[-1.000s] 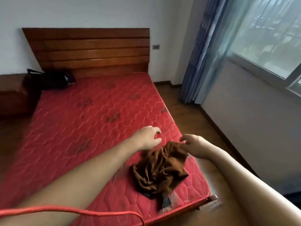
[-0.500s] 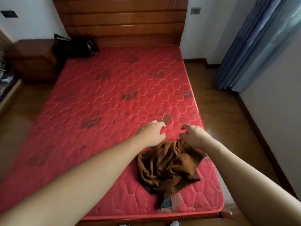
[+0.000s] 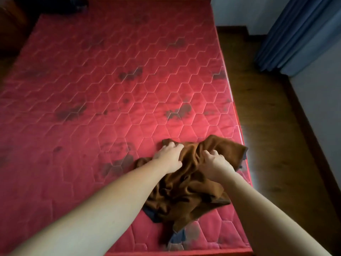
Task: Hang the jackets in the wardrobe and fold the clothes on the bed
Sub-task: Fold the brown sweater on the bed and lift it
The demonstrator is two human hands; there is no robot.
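While both arms are stretched out over the bed [image 3: 92,89], this much can be seen.
Brown cloth: the brown cloth [image 3: 186,183] is bunched up on the red bed, near its right edge and close to the near corner. What kind of clothing it is cannot be told.
Left hand: the left hand [image 3: 168,157] is curled on the far end of the cloth, and a fold is gripped.
Right hand: the right hand [image 3: 215,163] is curled on the middle of the cloth, and a fold is pinched.
Hidden: most fingertips are tucked into the folds. A dark bit [image 3: 153,216] is seen under the cloth, too little to name.
Cut off: a black thing [image 3: 55,4] at the far left corner and the blue curtain [image 3: 295,34] are cut by the top edge.
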